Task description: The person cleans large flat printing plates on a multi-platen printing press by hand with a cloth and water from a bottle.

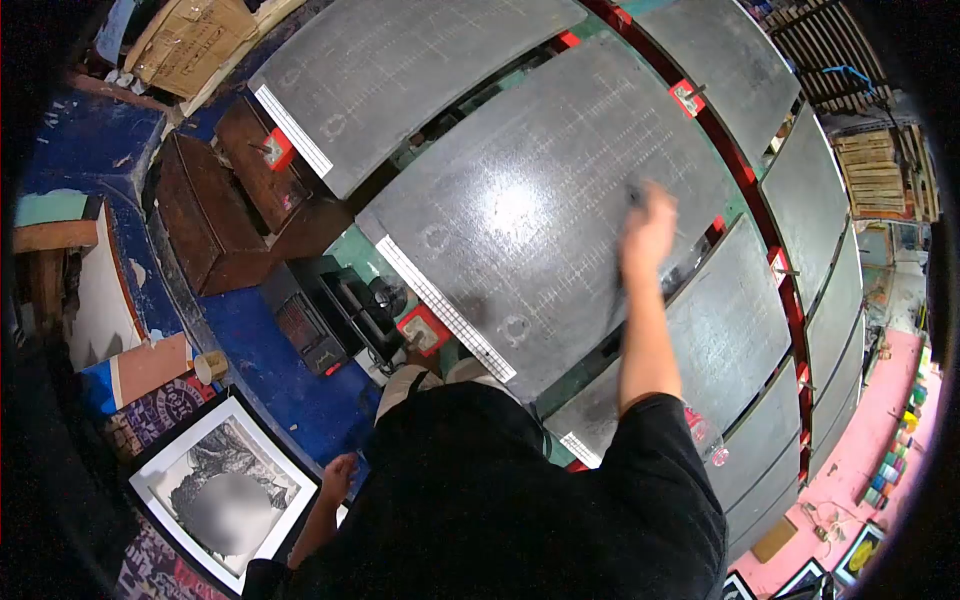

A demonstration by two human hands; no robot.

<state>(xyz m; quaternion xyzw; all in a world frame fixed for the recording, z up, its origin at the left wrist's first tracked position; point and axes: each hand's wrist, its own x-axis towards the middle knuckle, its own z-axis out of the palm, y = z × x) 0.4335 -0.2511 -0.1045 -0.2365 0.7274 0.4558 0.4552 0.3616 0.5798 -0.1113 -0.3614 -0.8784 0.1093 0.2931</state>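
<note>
My right hand (650,228) is over the right part of a flat grey board (470,170) printed with faint white grid lines and ruler marks. Motion blurs its fingers, which look closed around a small dark thing (635,195) whose kind I cannot make out. Down at my side, my left hand (340,476) has its fingers curled with nothing visible in them. It hangs near the corner of a framed black-and-white picture (285,545). Along the board's near edge runs a white gridded strip (440,305).
More grey boards (410,70) lie in rows, with a red rail (735,165) between them. Left are a dark brown wooden box (205,215), a black machine (320,310) and a cardboard box (195,45). A clear bottle (708,440) is beside my right arm; bottles (890,465) line the pink surface.
</note>
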